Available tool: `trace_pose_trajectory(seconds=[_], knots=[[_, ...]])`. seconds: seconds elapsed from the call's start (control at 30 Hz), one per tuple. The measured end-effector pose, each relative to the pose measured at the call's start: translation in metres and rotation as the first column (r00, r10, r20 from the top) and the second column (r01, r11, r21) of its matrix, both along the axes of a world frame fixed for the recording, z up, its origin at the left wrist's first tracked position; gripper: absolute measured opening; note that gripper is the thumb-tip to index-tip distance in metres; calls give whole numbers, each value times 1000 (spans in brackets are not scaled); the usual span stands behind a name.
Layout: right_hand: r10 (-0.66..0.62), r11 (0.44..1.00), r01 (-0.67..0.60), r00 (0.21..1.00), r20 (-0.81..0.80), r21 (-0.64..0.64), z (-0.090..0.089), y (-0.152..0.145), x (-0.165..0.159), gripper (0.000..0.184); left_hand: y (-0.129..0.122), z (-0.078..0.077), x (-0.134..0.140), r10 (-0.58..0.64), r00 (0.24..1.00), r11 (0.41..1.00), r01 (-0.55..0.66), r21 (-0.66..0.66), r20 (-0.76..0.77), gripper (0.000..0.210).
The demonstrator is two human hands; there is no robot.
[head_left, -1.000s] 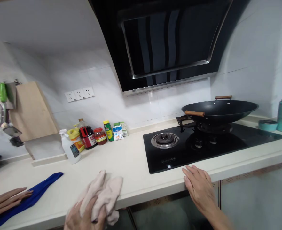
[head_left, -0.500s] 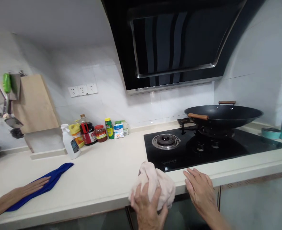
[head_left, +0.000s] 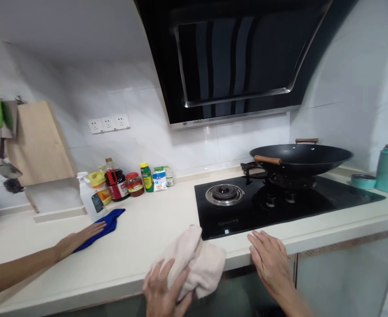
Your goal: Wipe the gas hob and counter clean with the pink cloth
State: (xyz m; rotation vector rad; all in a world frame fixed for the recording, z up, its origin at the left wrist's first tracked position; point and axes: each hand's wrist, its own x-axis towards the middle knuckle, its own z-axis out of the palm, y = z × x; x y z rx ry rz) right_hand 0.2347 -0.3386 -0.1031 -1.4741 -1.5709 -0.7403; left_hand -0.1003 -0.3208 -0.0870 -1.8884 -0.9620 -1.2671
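Note:
A pale pink cloth (head_left: 202,264) lies bunched over the counter's front edge, left of the stove. My left hand (head_left: 166,284) is on it, fingers bent into its left side. Part of the cloth hangs down past the edge. My right hand (head_left: 269,259) rests on the counter edge in front of the stove, fingers stretched out and nothing in them. The black glass gas stove (head_left: 214,220) lies just beyond both hands. On its right burner sits a black wok (head_left: 302,160) with wooden handles.
At the left, another person's hand (head_left: 88,233) presses a blue cloth (head_left: 113,222) flat on the counter. Behind it stand a white spray bottle (head_left: 90,198), a dark sauce bottle (head_left: 116,182) and several other seasonings. A black range hood (head_left: 236,66) hangs above the stove.
My left hand has moved left along the counter edge, drawing the pink cloth with it. The other person's hand and blue cloth have slid right, towards the bottles. My right hand stays in place.

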Motion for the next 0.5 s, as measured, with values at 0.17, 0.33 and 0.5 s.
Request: trace_pose_trajectory(seconds=[0.17,0.33,0.5], knots=[[10,1000,-10,1000,-17,5,1,0,-1,32,20,-3,-15,250,966,960,-256,115,64,48],[18,1000,-18,999,-29,10,1,0,-2,31,17,-3,-34,257,955,962,-268,58,151,36],[27,1000,-27,999,-25,12,0,1,-2,31,-1,3,-40,260,957,965,-262,-4,129,19]])
